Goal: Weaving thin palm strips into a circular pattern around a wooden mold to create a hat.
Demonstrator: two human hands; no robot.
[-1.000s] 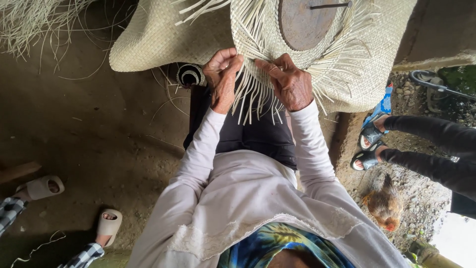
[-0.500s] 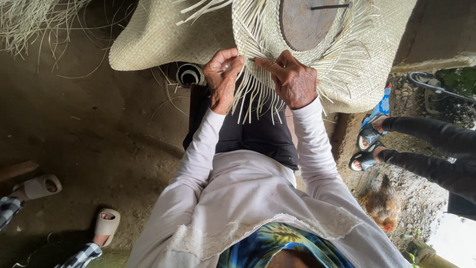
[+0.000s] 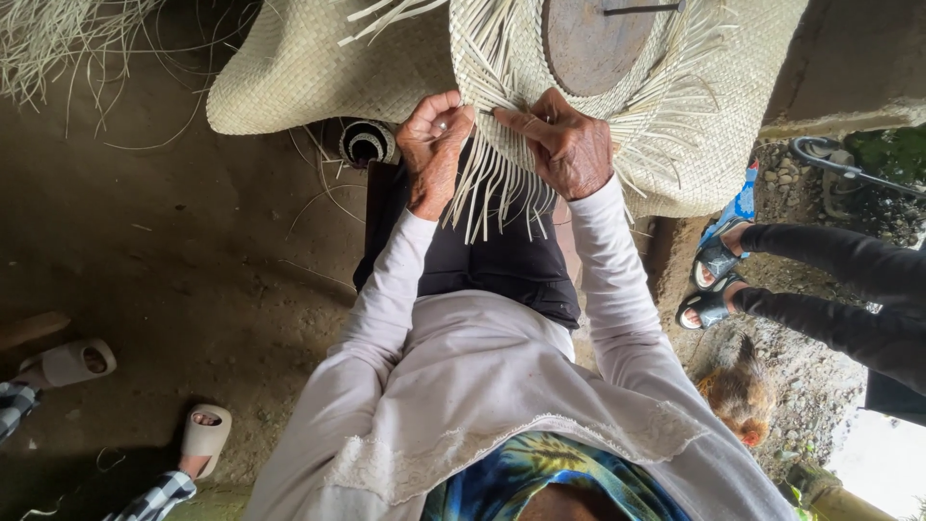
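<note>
Nearest the camera, white sleeves are seen running up from the bottom edge toward 12 o'clock, over a dark lap. At their ends the two hands are met at the edge of a half-woven straw hat [image 3: 502, 58].

The left hand [image 3: 434, 154] is curled nearly shut, its thumb and forefinger pinched on loose straw strands [image 3: 502, 198] at the weave's edge. The right hand [image 3: 569, 145] is laid just beside it at 3 o'clock, fingers bent and closed over the next strands, the forefinger stretched toward the left hand. Both hands are equally near the work; the gap between them is bridged by a single strip.

The hat is held at 12 o'clock from the hands, crown toward the camera, over a round block [image 3: 603, 39]. The free strands hang from the edge toward 6 o'clock, so their long axis is pointed back at the lap, between the wrists. The worked edge is run from 9 to 3 o'clock across both hands.

A finished woven brim [image 3: 309, 68] is spread at 10 o'clock, with a small striped roll [image 3: 367, 143] under it. Farther out, pale slippers [image 3: 77, 362] are seen at 8 o'clock, another person's sandalled feet [image 3: 709, 280] at 3 o'clock, a hen [image 3: 738, 396] at 4 o'clock, and loose straw [image 3: 58, 48] at 10 o'clock on the dirt floor [image 3: 193, 251].
</note>
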